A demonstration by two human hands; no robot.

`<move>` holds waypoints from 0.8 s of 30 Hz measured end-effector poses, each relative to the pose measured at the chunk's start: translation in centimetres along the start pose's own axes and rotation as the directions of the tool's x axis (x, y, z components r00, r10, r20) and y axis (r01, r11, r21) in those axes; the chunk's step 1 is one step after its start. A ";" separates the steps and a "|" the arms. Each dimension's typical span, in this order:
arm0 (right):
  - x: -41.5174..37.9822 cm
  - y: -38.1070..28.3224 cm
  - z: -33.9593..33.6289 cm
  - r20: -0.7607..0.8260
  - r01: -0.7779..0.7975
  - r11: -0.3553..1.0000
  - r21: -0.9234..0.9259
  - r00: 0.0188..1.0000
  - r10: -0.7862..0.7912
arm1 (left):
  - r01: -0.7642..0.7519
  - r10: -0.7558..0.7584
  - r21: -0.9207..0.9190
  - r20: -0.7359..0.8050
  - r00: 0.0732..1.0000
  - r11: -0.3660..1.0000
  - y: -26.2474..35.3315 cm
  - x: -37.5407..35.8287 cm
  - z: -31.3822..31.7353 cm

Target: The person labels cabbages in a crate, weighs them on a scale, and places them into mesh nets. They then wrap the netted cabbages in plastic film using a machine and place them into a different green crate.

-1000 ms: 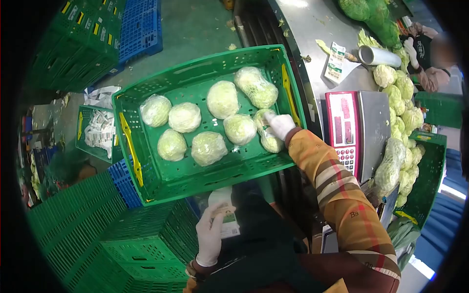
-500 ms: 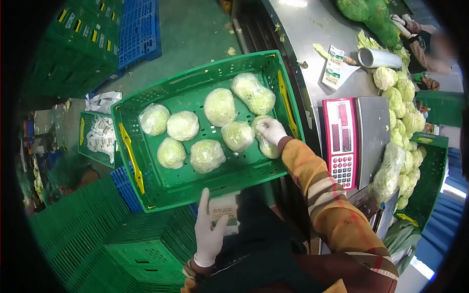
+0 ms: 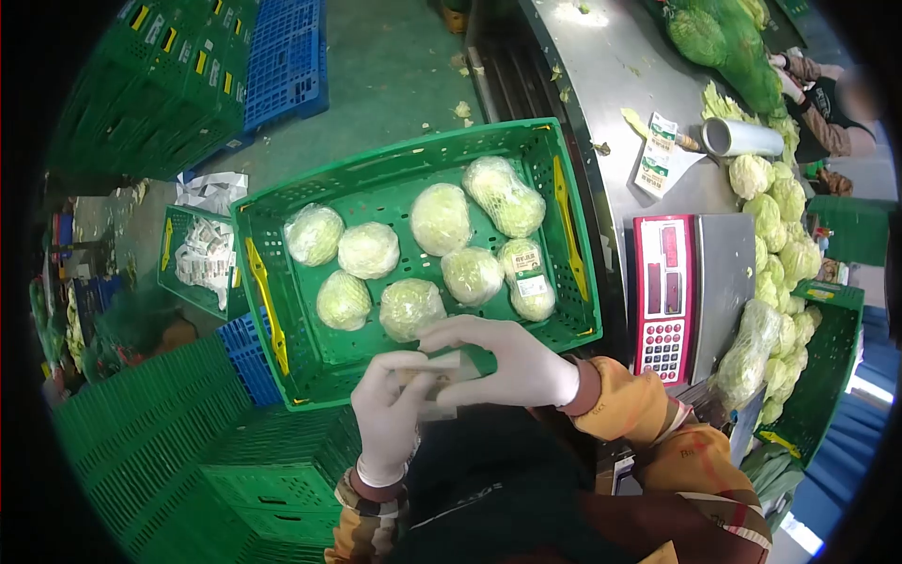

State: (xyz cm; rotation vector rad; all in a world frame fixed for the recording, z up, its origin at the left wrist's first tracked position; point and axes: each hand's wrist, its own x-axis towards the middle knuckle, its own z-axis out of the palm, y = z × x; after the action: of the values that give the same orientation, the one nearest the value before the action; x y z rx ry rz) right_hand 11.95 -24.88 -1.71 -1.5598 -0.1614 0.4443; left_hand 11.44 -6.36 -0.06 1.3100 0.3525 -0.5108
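In white gloves, both my hands meet over the near rim of a green crate (image 3: 310,402). My left hand (image 3: 387,414) is closed on a strip of printed labels (image 3: 440,378). The curled fingers of my right hand (image 3: 512,365) are at the strip's other side, gripping its edge; the fingertips partly cover it. Inside the crate lie several film-wrapped cabbages, one of them a round cabbage (image 3: 412,310) just beyond my hands. At the right end, a wrapped cabbage (image 3: 520,254) bears a white and green label (image 3: 530,273) on top.
A red-framed scale (image 3: 665,296) stands on the metal table (image 3: 601,47) to the right, beside a pile of cabbages (image 3: 775,226). Label sheets (image 3: 655,160) and a metal cylinder (image 3: 747,138) lie farther back. Another person's gloved hand (image 3: 787,83) is at a green net bag (image 3: 728,56). Crates (image 3: 141,423) stand left.
My right hand has left the right-end cabbage, which now shows a label, and has come to the label strip in my left hand. The left hand has risen slightly.
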 end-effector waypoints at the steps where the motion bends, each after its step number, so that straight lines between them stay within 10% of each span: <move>1: -0.1 -0.5 0.0 -0.054 -0.003 1.000 -0.012 0.999 0.002 | 0.006 -0.005 0.048 -0.013 1.000 0.999 0.4 0.2 0.1; 7: 0.4 -0.2 -0.3 -0.092 -0.061 0.998 -0.027 0.994 0.058 | 0.055 -0.056 -0.059 -0.022 0.998 0.997 -0.4 1.0 -0.2; 9: 1.8 -0.4 -1.9 -0.083 -0.133 0.991 -0.021 0.988 0.130 | -0.092 0.116 0.369 -0.045 0.992 0.925 -1.6 1.2 -1.5; 11: 5.4 3.2 -5.3 -0.341 -0.164 0.982 -0.092 0.932 0.123 | 0.013 0.018 0.301 -0.101 0.995 0.953 -1.6 0.6 -1.3; 12: 7.7 6.3 -8.4 -0.353 -0.030 0.861 -0.507 0.919 -0.176 | 0.111 -0.080 0.233 -0.141 0.987 0.966 -1.6 0.5 -1.2; 14: 11.5 12.1 -12.6 -0.359 -0.226 0.424 -0.877 0.895 -0.265 | 0.141 -0.111 0.234 -0.137 0.984 0.962 -2.1 -0.1 -1.7; 19: 12.7 21.3 -14.7 -0.251 -0.226 0.199 -0.954 0.961 -0.113 | 0.162 -0.127 0.265 -0.147 0.981 0.950 -3.5 -1.4 -2.4; 24: 7.3 22.2 -11.7 -0.346 -0.310 0.247 -0.918 0.930 -0.121 | 0.188 -0.161 0.172 -0.160 0.974 0.967 -4.3 -1.3 -3.9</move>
State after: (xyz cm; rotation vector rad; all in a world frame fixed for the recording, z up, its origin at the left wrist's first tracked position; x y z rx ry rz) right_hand 19.22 -34.09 -25.13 -2.9337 -0.0378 0.0827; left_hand 8.16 -3.07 -3.78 1.5096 0.5560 -0.6102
